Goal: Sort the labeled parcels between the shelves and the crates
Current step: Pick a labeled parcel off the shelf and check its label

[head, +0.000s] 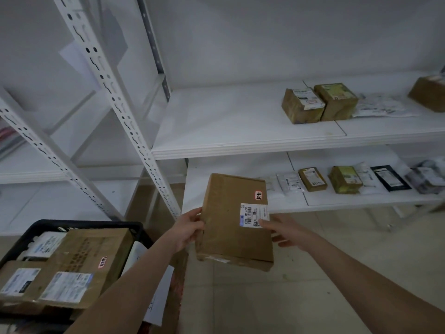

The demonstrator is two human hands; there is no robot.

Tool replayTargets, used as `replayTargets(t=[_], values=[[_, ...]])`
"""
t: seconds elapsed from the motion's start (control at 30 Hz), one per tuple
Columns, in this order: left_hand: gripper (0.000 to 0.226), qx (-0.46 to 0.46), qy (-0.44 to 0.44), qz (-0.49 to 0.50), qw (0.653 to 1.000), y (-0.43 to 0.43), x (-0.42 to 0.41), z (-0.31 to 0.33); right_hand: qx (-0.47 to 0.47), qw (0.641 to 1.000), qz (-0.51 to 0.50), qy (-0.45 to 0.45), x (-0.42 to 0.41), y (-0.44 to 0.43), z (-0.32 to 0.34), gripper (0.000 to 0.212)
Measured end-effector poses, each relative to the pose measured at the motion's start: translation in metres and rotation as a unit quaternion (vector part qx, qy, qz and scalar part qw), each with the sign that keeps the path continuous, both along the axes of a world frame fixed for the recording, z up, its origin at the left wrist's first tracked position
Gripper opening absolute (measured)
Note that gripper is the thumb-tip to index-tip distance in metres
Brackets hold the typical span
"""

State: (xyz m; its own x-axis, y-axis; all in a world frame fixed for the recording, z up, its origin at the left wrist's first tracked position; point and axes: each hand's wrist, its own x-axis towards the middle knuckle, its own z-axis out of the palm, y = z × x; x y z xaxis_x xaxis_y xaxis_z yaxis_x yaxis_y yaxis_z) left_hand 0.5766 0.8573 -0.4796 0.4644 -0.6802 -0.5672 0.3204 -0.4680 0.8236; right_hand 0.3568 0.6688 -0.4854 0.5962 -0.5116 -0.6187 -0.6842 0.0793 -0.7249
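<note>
I hold a flat brown cardboard parcel (226, 225) in the air in front of the lower white shelf (231, 201). It carries a white barcode label and a small pink sticker. My left hand (189, 229) grips its left edge, thumb on top. My right hand (286, 231) holds its right edge, thumb pressed on the label. A black crate (79, 225) at lower left holds several labeled cardboard parcels (79, 266).
The upper shelf (228, 131) carries two small brown boxes (317, 103), a flat bag and another box at far right. Small boxes and plastic mailers (349, 179) line the lower shelf's right half. White perforated uprights (134, 131) stand to the left. Beige tiled floor lies below.
</note>
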Motion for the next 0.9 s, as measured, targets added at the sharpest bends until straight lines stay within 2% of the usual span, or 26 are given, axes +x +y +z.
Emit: replayTargets(t=[0.13, 0.27, 0.37, 0.53, 0.6, 0.67, 0.77, 0.83, 0.9], values=[[0.058, -0.001, -0.006, -0.019, 1.0, -0.003, 0.002, -0.002, 0.034, 0.996, -0.073, -0.023, 0.001, 0.002, -0.007, 0.031], [0.059, -0.006, 0.003, -0.024, 1.0, -0.005, 0.009, 0.003, 0.129, 0.984, -0.118, -0.041, -0.001, 0.001, -0.007, 0.029], [0.06, 0.0, -0.033, -0.025, 0.999, -0.009, 0.015, 0.008, 0.156, 0.976, -0.135, -0.064, 0.005, 0.005, -0.006, 0.028], [0.067, 0.05, -0.135, 0.105, 0.984, -0.014, 0.018, 0.007, 0.176, 0.95, -0.232, -0.113, 0.021, 0.016, -0.009, 0.028], [0.074, 0.08, -0.107, 0.126, 0.983, -0.012, 0.016, 0.004, 0.198, 0.931, -0.275, -0.135, 0.026, 0.019, -0.011, 0.027], [0.076, 0.093, -0.036, 0.109, 0.989, -0.01, 0.009, 0.002, 0.22, 0.917, -0.295, -0.156, 0.032, 0.022, -0.011, 0.025], [0.061, 0.049, 0.064, 0.072, 0.994, -0.01, -0.008, -0.001, 0.241, 0.908, -0.29, -0.182, 0.039, 0.028, -0.012, 0.022], [0.048, 0.012, 0.094, 0.092, 0.991, -0.013, -0.018, -0.003, 0.242, 0.914, -0.276, -0.174, 0.041, 0.031, -0.012, 0.021], [0.043, -0.005, 0.084, 0.106, 0.991, -0.014, -0.019, -0.002, 0.2, 0.939, -0.25, -0.127, 0.04, 0.032, -0.012, 0.021]])
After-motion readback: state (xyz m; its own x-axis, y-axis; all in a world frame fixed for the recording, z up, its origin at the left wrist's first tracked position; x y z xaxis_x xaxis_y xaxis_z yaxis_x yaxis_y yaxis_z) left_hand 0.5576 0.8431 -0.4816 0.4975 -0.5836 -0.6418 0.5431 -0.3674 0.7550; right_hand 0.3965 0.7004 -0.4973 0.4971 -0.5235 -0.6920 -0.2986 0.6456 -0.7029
